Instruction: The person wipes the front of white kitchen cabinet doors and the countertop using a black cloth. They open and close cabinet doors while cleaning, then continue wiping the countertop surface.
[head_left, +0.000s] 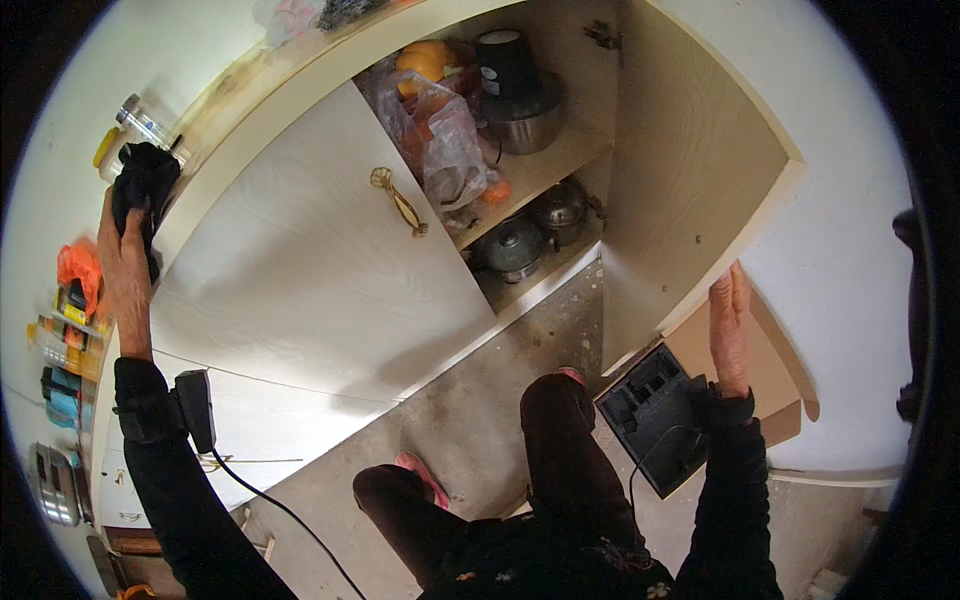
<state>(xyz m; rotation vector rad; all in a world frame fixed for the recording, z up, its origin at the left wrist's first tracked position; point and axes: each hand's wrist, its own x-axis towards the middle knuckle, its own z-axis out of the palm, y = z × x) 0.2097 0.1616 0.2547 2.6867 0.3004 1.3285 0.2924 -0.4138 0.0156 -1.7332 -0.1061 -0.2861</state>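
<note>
My left hand (127, 262) is closed around a crumpled black cloth (146, 176) on the cabinet's countertop. The cloth lies beside jars. My right hand (729, 326) is stretched out flat at the edge of the open cabinet door (690, 150); its thumb side is hard to make out, so I cannot tell if it grips the edge. Inside the cabinet, the upper shelf (570, 150) bears plastic bags (454, 142) with orange produce and a steel bowl with a black top (521, 97). Lidded pots (511, 244) stand below. The other door (315, 247) is closed, with a brass-coloured handle (399, 202).
Below my right hand is an open cardboard box (765, 375) with a black insert (652, 420) on the floor. A clear jar (142, 120), an orange bag (79, 270) and several bottles line the countertop. A black cable (292, 517) hangs from my left wrist's device.
</note>
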